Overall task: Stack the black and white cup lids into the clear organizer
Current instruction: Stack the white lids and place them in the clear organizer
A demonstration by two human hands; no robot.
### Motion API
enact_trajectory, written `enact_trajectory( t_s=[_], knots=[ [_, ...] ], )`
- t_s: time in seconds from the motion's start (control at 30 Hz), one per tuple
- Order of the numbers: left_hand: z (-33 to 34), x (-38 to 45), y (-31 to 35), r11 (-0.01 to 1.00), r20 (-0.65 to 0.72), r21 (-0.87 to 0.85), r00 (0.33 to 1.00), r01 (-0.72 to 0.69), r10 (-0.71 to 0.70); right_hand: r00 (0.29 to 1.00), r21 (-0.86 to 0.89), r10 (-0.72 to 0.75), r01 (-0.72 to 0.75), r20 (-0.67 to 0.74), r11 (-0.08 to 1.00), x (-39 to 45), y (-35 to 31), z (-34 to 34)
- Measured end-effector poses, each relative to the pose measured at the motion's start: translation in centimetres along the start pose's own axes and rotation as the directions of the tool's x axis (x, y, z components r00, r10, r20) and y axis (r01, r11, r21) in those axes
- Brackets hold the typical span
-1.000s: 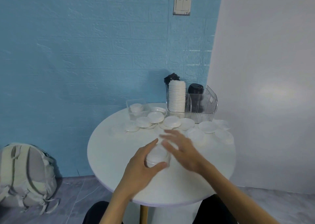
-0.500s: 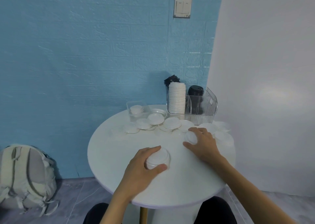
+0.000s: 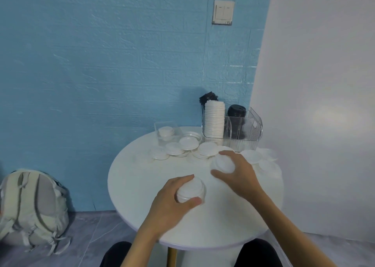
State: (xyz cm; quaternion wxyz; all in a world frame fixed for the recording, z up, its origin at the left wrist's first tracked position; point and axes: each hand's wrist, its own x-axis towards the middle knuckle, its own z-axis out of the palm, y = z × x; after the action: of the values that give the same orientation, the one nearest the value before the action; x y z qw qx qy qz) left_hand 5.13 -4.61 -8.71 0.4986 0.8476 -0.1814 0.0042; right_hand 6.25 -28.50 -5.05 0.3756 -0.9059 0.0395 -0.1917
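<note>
Left hand [image 3: 174, 197] grips our small lid stack [image 3: 190, 189]; right hand [image 3: 236, 172] curls round a loose lid [image 3: 223, 163]. We judge lids light, thin, slippery: hold by rims.

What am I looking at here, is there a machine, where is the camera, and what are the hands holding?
No machine: a person works bare-handed, filmed by a camera on their head looking down. On the round white table lie loose white lids. At the back stands a clear organizer with a tall white lid stack and black lids. The left hand grips a small stack of white lids; the right hand curls its fingers round another lid. A backpack sits on the floor.
</note>
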Motion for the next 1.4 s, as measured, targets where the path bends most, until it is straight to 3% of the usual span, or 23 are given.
enact_trajectory(
  t_s=[0.13,0.23,0.87,1.0,1.1,1.17,1.27,1.4],
  knots=[
    [-0.3,-0.2,0.5,0.999,-0.002,-0.041,1.0,0.01,-0.01,0.968,0.171,-0.175,0.144,0.178,0.975,-1.7,-4.4,2.1],
    [-0.4,-0.2,0.1,0.996,0.003,-0.077,0.999,0.033,-0.033,0.913,0.102,-0.211,0.187,0.349,0.977,-2.9,-5.6,4.6],
    [0.1,0.1,-0.8,0.998,0.007,-0.029,0.998,-0.06,0.06,0.91,0.142,-0.198,0.156,0.364,0.977,-4.1,-4.6,6.1],
    [0.0,0.2,-0.8,0.996,0.03,-0.004,0.996,-0.086,0.086,0.871,0.183,-0.189,0.117,0.453,0.976,-3.6,-4.6,5.5],
    [0.0,0.3,-0.5,0.995,0.023,0.004,0.995,-0.1,0.1,0.809,0.285,-0.145,-0.029,0.57,0.958,-3.1,-4.6,4.1],
    [0.1,0.3,-0.5,0.995,0.015,0.011,0.995,-0.098,0.098,0.851,0.266,-0.135,-0.006,0.507,0.964,-2.9,-3.9,2.8],
    [0.3,0.4,-0.7,0.995,0.006,0.015,0.995,-0.097,0.097,0.968,0.181,-0.134,0.096,0.211,0.979,-2.1,-1.7,-0.2],
    [0.7,0.6,-0.7,0.995,0.018,0.032,0.996,-0.091,0.091,0.984,0.048,0.003,0.006,-0.179,0.999,0.1,3.0,-5.1]
  ],
)
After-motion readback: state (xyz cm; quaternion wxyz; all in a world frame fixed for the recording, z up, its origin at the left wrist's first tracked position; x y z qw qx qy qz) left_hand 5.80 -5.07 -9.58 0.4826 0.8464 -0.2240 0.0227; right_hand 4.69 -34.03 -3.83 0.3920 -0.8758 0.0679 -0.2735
